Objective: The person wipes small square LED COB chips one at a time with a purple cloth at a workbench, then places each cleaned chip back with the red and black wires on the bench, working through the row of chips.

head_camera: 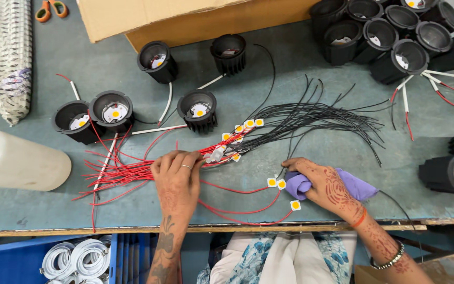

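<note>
Red wires (116, 173) lie pinned under the flat, open left hand (177, 179) at centre frame while the right hand (324, 184) clutches a purple cloth (361, 186), seemingly wiping chip leads.

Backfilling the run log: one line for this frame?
left hand: pressing on red wires | right hand: gripping purple cloth | black wires: fanned on table

five loose black lamp housings (198, 110), one cardboard box (185, 18), one scissors (51, 9)
</note>
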Motion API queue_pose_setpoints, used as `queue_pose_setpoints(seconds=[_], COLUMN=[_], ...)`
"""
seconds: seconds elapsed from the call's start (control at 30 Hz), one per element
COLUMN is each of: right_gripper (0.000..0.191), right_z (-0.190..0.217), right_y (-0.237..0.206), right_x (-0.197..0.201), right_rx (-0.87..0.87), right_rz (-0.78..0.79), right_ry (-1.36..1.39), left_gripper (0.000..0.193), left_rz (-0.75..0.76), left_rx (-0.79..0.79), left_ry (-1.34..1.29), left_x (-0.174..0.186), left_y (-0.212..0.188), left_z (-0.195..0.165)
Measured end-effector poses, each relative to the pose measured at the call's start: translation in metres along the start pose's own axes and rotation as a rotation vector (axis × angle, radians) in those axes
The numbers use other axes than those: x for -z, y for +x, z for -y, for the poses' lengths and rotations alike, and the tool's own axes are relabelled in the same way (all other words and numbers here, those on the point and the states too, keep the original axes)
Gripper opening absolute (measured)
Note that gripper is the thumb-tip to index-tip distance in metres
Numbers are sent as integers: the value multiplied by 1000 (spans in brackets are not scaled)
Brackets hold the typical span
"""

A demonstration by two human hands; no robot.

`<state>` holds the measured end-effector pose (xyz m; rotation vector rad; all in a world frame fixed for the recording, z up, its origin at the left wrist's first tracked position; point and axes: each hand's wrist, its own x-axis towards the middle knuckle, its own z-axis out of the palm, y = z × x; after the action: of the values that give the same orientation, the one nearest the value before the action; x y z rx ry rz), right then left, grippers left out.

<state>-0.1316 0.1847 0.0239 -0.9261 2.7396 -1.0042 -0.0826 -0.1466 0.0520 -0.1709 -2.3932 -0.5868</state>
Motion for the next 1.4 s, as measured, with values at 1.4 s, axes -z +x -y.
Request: queue_pose_setpoints(seconds=[1.4], right_gripper=[42], right_z=[32], right_y=[72], right_x=[-14], right_rx=[206], right_rz=[-63], right_ry=[74], left_gripper=[31], left_rz=[289], left_rx=[-637], left_ry=[15], left_x=[-74], left_y=[-27], left_z=[-13])
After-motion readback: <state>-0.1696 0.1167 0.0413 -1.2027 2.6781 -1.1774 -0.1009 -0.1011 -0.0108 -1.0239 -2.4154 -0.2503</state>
